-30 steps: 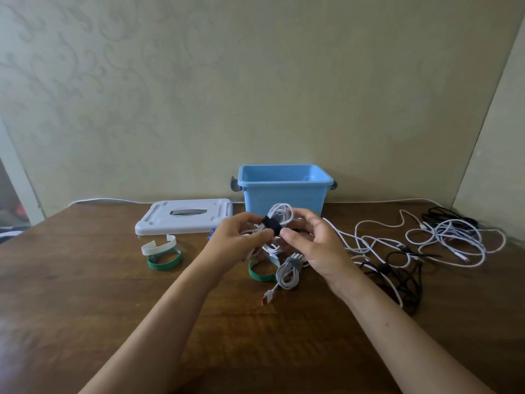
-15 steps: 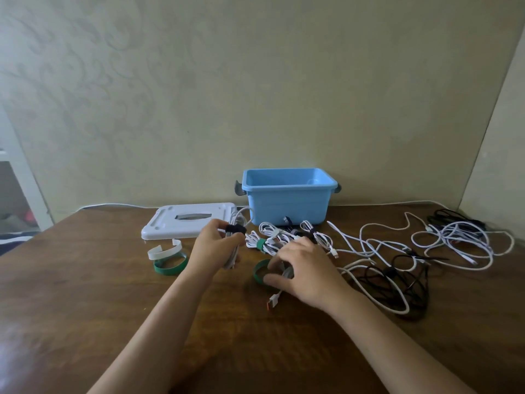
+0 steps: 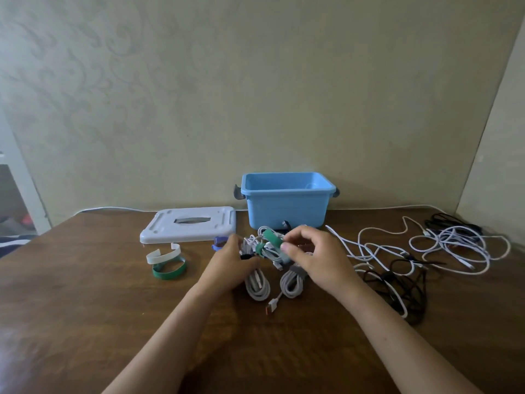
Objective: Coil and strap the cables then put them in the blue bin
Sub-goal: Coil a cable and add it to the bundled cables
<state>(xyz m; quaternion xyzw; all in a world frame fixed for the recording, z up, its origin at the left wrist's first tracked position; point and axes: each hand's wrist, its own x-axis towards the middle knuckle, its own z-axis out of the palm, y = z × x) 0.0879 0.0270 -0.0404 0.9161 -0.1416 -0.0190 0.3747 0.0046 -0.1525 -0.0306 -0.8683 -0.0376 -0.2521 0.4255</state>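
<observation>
Both hands, left hand (image 3: 231,261) and right hand (image 3: 314,258), are curled round strapped cable bundles (image 3: 268,251) before the blue bin (image 3: 287,207); bundles should be lifted together, connectors tucked.

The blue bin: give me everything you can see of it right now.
The blue bin is a light blue, plastic-looking rectangular tub with a rolled rim and a dark grey latch on each short side. It stands upright and open on the wooden table, at the far edge against the wall. Its white lid lies flat beside it. The part of the inside that shows holds nothing; the floor is hidden. Strapped cable coils lie just before its front wall; contact is unclear. Neither hand touches it.
</observation>
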